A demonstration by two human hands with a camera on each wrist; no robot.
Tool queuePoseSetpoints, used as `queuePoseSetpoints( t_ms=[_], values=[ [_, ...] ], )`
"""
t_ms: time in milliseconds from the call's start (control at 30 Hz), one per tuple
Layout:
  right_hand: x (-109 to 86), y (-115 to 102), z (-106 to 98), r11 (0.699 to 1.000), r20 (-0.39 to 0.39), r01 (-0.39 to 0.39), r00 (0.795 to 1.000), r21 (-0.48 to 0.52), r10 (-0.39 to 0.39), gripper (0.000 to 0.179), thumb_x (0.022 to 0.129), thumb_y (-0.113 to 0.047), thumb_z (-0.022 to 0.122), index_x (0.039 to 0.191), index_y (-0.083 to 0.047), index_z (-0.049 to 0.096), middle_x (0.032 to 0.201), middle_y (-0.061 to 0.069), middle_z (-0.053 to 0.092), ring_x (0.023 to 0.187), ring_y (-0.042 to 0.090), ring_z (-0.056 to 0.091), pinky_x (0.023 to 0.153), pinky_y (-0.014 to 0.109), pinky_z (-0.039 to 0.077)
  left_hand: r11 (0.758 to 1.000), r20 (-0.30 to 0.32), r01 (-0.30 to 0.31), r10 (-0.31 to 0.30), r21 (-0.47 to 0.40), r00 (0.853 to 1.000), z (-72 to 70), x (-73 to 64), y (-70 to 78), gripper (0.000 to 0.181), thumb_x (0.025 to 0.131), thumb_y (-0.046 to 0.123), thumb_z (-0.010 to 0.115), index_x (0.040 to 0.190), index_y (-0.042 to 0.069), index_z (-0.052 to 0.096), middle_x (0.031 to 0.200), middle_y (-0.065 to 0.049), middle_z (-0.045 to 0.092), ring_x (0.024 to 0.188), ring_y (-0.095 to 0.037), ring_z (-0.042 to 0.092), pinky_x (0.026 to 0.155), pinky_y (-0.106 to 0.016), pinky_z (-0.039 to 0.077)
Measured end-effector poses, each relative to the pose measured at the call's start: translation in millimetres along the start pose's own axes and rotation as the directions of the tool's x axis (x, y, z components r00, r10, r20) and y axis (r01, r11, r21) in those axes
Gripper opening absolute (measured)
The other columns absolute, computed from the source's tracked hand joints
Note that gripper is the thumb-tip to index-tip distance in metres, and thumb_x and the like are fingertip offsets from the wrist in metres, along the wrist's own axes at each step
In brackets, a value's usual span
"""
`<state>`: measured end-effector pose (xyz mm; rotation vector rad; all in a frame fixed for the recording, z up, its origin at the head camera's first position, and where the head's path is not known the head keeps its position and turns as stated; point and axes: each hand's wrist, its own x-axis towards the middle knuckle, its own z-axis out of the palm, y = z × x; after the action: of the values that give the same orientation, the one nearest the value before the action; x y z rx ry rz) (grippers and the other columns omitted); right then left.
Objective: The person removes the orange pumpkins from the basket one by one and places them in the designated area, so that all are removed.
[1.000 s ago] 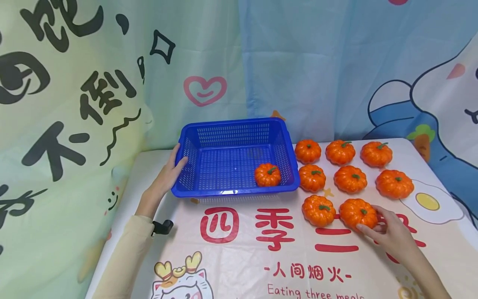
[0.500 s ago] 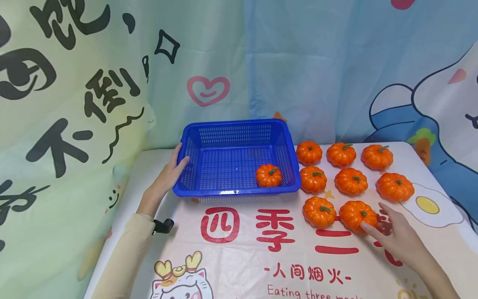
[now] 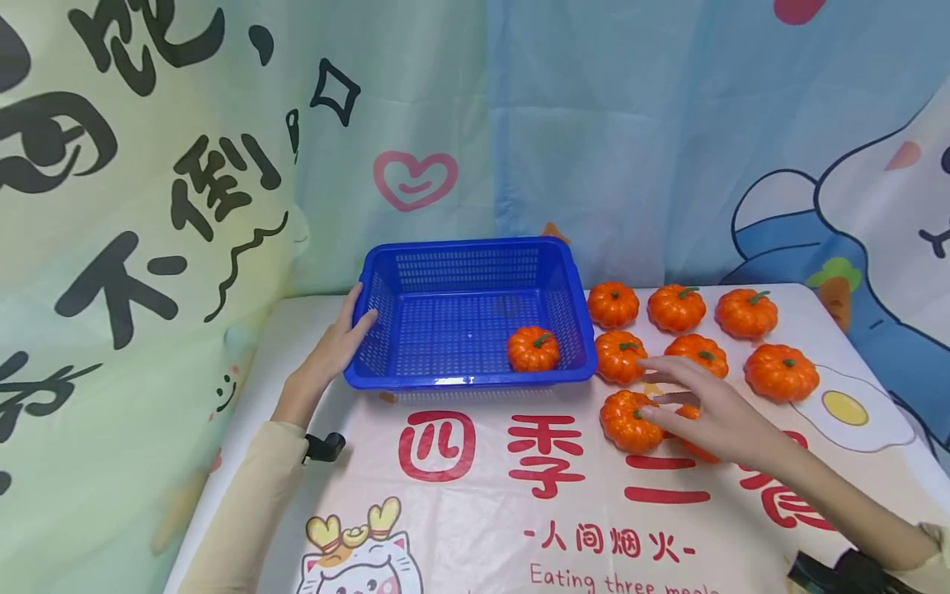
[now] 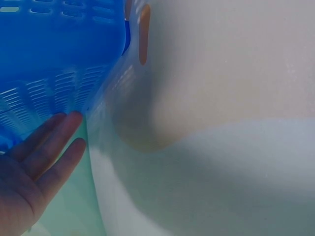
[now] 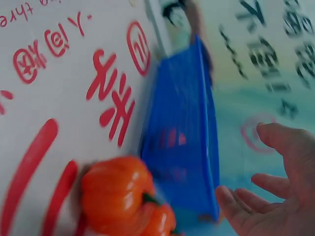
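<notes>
A blue plastic basket (image 3: 467, 383) stands at the back of the table with one orange toy pumpkin (image 3: 531, 349) in its right front corner. At its left end my left hand (image 3: 330, 351) holds the side, thumb over the rim and fingers along the outside wall (image 4: 44, 147). My right hand (image 3: 708, 412) is over the front pumpkins, fingers apart and holding nothing. Its thumb and fingertips reach toward the front left pumpkin (image 3: 626, 425), which shows below the hand in the right wrist view. Under the palm, another pumpkin (image 3: 696, 450) is partly hidden.
More orange pumpkins with green stems stand in rows right of the basket, including a middle-row one (image 3: 620, 356) close to its wall and a far right one (image 3: 781, 373). A printed cloth (image 3: 475, 528) covers the table. A patterned curtain (image 3: 594, 124) hangs behind.
My right hand has left the side of the front middle pumpkin and moved left, over it, toward the front left one. The left hand and the basket have stayed in place.
</notes>
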<state>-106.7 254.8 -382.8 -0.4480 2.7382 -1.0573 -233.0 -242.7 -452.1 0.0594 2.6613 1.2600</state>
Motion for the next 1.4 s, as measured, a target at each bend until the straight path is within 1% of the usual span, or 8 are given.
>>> queuePoseSetpoints(
  t_ms=[133,300,500,800,1000,1100,1267,1400],
  values=[
    [27.4,-22,4,0.998,0.100,0.053,0.993,0.031,-0.056,0.057,0.092,-0.033,0.066,0.141,-0.012,0.047,0.140,0.014,0.051,0.121,0.037,0.056,0.088,0.049,0.056,1.000,-0.007,-0.003,0.003,-0.002,1.000,-0.4,0.5,1.7,0.073,0.098,0.062,0.030,0.155,0.037,-0.009,0.162,-0.018,0.015,0.143,-0.048,0.028,0.114,-0.064,0.025],
    [62.4,-34,12,0.994,0.141,0.104,0.984,0.016,-0.105,0.057,0.091,-0.033,0.066,0.140,-0.009,0.048,0.140,0.016,0.050,0.127,0.037,0.052,0.091,0.048,0.055,1.000,-0.008,0.008,-0.008,0.023,1.000,-0.7,1.4,2.0,0.073,0.098,0.062,0.030,0.155,0.037,-0.009,0.161,-0.021,0.018,0.140,-0.051,0.032,0.111,-0.065,0.027],
    [96.1,-32,25,0.997,0.205,0.059,0.976,0.050,-0.068,0.053,0.092,-0.029,0.066,0.137,-0.004,0.051,0.137,0.021,0.052,0.125,0.040,0.054,0.093,0.045,0.054,1.000,0.002,0.002,-0.002,0.031,1.000,2.6,0.7,-0.5,0.073,0.099,0.059,0.031,0.156,0.034,-0.008,0.162,-0.020,0.016,0.140,-0.051,0.031,0.112,-0.065,0.027],
    [149.3,-34,44,0.975,0.262,0.148,0.960,-0.165,-0.102,0.055,0.090,-0.022,0.069,0.137,0.000,0.050,0.136,0.024,0.053,0.124,0.038,0.054,0.100,0.051,0.049,1.000,-0.005,0.000,0.000,0.026,1.000,2.0,1.1,0.1,0.074,0.098,0.061,0.031,0.155,0.036,-0.008,0.161,-0.020,0.017,0.140,-0.050,0.032,0.111,-0.065,0.028],
    [161.4,-40,54,0.949,0.382,0.124,0.924,-0.291,-0.004,0.059,0.089,-0.023,0.070,0.139,-0.001,0.048,0.137,0.021,0.052,0.127,0.035,0.050,0.105,0.050,0.045,0.999,-0.010,0.001,0.000,0.043,1.000,2.3,2.1,-0.8,0.074,0.099,0.060,0.031,0.156,0.033,-0.007,0.160,-0.023,0.018,0.138,-0.052,0.034,0.111,-0.065,0.028],
    [161.7,-43,57,0.933,0.408,0.132,0.913,-0.335,0.018,0.056,0.088,-0.020,0.071,0.138,-0.003,0.051,0.135,0.019,0.052,0.124,0.034,0.050,0.105,0.050,0.046,0.998,-0.003,0.005,-0.005,0.055,1.000,2.8,2.6,-1.8,0.074,0.099,0.059,0.031,0.156,0.032,-0.008,0.159,-0.025,0.020,0.136,-0.053,0.036,0.110,-0.065,0.030],
    [161.8,-45,59,0.914,0.382,0.178,0.924,-0.365,-0.028,0.049,0.088,-0.014,0.071,0.134,-0.006,0.057,0.128,0.017,0.054,0.115,0.032,0.053,0.100,0.047,0.049,0.998,-0.005,0.017,-0.016,0.056,1.000,2.1,2.8,-0.7,0.073,0.099,0.059,0.031,0.155,0.036,-0.009,0.159,-0.024,0.021,0.135,-0.053,0.037,0.109,-0.066,0.031],
    [164.0,-45,60,0.914,0.377,0.179,0.926,-0.365,-0.030,0.046,0.088,-0.013,0.070,0.132,-0.009,0.059,0.122,0.016,0.054,0.106,0.028,0.056,0.097,0.044,0.052,0.998,-0.011,0.020,-0.019,0.059,1.000,1.4,2.7,0.5,0.073,0.099,0.059,0.032,0.155,0.036,-0.008,0.158,-0.025,0.023,0.134,-0.053,0.039,0.108,-0.066,0.032]
  ],
)
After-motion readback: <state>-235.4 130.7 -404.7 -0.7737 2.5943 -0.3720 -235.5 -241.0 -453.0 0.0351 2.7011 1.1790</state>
